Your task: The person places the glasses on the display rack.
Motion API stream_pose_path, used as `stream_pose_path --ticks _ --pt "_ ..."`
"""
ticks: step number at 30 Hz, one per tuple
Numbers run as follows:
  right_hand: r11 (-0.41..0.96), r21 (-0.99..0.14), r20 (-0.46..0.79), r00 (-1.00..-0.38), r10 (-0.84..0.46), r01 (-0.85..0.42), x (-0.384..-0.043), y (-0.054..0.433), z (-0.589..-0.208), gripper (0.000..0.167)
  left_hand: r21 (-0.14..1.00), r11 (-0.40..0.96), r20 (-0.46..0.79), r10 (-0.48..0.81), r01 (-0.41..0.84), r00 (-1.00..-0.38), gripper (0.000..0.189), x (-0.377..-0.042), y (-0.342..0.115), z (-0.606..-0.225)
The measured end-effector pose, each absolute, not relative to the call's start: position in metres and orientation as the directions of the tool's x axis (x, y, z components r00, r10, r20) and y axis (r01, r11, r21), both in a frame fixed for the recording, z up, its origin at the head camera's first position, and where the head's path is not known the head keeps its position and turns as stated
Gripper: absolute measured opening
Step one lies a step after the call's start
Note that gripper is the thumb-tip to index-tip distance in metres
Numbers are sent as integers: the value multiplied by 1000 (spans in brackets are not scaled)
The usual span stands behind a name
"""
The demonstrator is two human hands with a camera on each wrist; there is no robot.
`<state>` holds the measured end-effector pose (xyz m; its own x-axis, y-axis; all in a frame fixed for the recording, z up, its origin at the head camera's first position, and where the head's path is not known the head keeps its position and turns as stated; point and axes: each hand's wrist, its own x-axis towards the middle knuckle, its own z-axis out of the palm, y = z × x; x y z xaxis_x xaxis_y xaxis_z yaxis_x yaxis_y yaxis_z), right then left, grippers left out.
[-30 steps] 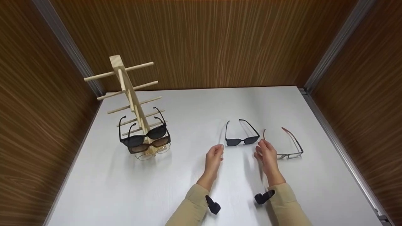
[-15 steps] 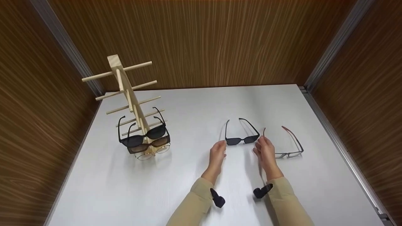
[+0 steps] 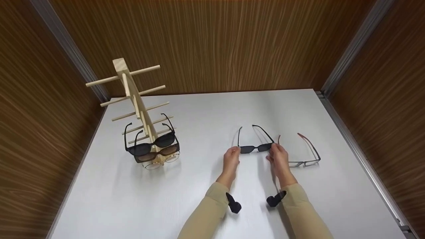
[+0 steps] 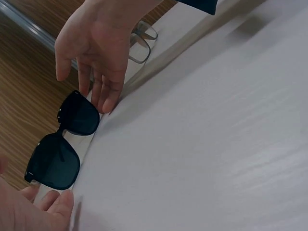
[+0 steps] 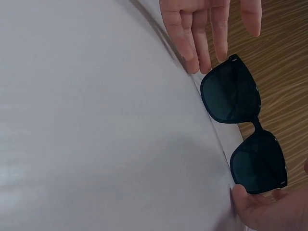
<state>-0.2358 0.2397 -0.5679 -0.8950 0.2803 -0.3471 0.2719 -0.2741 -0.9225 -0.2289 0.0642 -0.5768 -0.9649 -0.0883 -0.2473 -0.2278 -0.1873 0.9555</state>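
Black sunglasses (image 3: 255,148) lie on the white table with their temples spread, pointing away from me. My left hand (image 3: 231,163) is at their left front corner, my right hand (image 3: 279,162) at the right one. In the left wrist view, the right hand's fingers (image 4: 109,91) extend beside the dark lens, its thumb apart. The right wrist view has the left hand (image 5: 197,29) likewise, fingers fairly straight and thumb away from the frame. Whether fingertips touch the frame is hard to tell. Eyeglasses with red temple tips (image 3: 308,163) lie right of my right hand, which partly hides them.
At left stands a wooden eyewear rack (image 3: 132,89) with several crosspieces. On its lower pegs hang black sunglasses (image 3: 142,149), brown-lensed sunglasses (image 3: 169,150) and thin wire-rimmed glasses (image 3: 153,165). Wood-grain panels (image 3: 212,46) enclose the table (image 3: 199,113) at the back and sides.
My left hand has moved forward and right to the sunglasses' left corner. The right hand has shifted slightly left to their right corner. The sunglasses have stayed on the table.
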Motion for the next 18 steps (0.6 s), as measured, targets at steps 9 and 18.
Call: stream_pose_path --ticks 9,18 --pt "-254 -934 -321 -900 296 250 -239 236 -568 48 953 -187 -262 -104 -240 -959 31 -239 65 -577" --pt "-285 -936 -300 -891 341 206 -241 234 -572 34 953 -199 -254 -106 -230 -961 32 -240 64 -578"
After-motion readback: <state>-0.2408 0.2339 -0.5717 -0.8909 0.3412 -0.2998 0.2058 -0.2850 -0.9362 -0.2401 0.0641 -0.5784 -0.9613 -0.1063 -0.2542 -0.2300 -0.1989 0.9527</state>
